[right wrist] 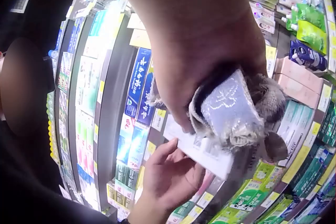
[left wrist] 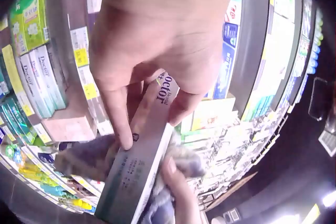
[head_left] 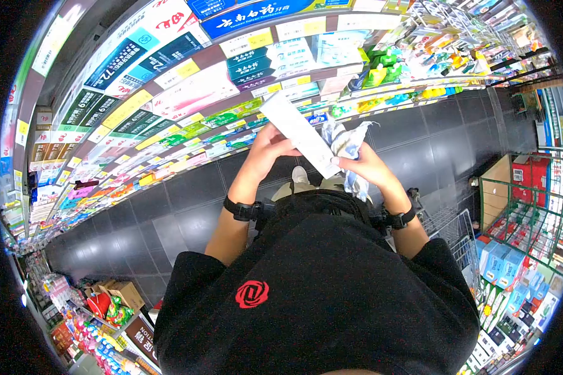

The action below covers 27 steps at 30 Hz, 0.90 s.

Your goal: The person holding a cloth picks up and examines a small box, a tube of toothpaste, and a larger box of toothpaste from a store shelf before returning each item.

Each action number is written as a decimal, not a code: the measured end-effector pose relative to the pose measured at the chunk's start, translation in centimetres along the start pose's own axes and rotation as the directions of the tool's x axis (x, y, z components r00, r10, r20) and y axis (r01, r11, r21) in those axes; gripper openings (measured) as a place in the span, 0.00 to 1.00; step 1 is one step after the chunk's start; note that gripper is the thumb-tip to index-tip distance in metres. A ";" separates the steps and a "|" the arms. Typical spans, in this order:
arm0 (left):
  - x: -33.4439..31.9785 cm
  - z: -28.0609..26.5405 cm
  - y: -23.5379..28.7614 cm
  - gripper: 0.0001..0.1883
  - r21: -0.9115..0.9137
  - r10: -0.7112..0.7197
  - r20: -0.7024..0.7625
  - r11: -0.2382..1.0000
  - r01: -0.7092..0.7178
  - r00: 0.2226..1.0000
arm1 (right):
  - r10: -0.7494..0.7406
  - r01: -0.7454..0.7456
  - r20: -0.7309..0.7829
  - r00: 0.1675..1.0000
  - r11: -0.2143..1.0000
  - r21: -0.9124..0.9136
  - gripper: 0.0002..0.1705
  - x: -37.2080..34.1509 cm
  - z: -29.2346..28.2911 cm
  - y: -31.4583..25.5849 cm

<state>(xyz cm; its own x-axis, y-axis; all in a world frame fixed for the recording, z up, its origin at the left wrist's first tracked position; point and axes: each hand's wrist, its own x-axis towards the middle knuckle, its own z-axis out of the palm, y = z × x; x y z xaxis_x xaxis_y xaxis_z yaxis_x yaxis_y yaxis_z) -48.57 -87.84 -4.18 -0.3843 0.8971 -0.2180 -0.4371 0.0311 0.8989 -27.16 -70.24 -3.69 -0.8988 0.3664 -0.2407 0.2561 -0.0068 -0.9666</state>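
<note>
Between both hands is a slim, long toothpaste box point(head_left: 301, 136), white on the face seen in the head view. The left wrist view shows "Doctor" lettering on the box point(left wrist: 142, 155). My left hand point(head_left: 264, 155) grips it near its upper end, thumb on one side and fingers on the other. At the lower end, my right hand point(head_left: 368, 167) has its thumb on the box. Bunched in that same hand is a grey, white and blue cloth point(right wrist: 233, 108), which hangs around the box and hides most of the right fingers.
Shop shelves point(head_left: 187, 106) packed with toothpaste boxes and yellow price tags curve across the front and left. Dark floor tiles point(head_left: 194, 187) lie below. A wire cart point(head_left: 453, 231) stands at the right, close to a green wire rack point(head_left: 525, 209). Cartons point(head_left: 122, 294) sit at lower left.
</note>
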 end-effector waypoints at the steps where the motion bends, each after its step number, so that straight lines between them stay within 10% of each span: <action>1: -0.1 -0.5 -0.1 0.24 -0.039 0.014 0.021 0.999 -0.013 1.000 | 0.097 -0.110 0.081 0.992 0.978 0.179 0.27 -0.2 0.0 0.1; 10: 0.1 0.1 -1.1 0.25 -0.081 -0.080 0.013 0.993 0.080 0.997 | -0.058 0.058 -0.026 0.998 0.998 -0.001 0.23 -0.5 0.9 -1.3; 12: 0.4 0.5 -1.3 0.25 -0.017 -0.167 -0.031 0.986 0.167 0.985 | -0.210 0.101 -0.150 0.966 0.843 -0.528 0.29 -0.2 1.4 -1.7; 15: 0.7 0.9 -1.1 0.24 0.005 -0.305 -0.031 0.952 0.306 0.952 | -0.355 0.128 -0.106 0.929 0.577 -0.807 0.35 0.1 1.8 -2.2; 27: 2.8 1.8 -4.4 0.24 -0.200 -0.244 -0.212 0.959 0.203 0.946 | -0.515 0.280 0.020 0.857 0.433 -0.857 0.39 0.7 1.5 -1.2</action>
<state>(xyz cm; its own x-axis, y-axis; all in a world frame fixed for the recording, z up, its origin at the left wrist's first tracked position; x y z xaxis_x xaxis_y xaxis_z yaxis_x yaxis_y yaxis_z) -46.26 -84.64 -8.07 -0.4295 0.7475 -0.5067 -0.6593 0.1239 0.7416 -28.67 -71.39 -2.87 -0.9093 0.2986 0.2898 0.1636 0.8969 -0.4108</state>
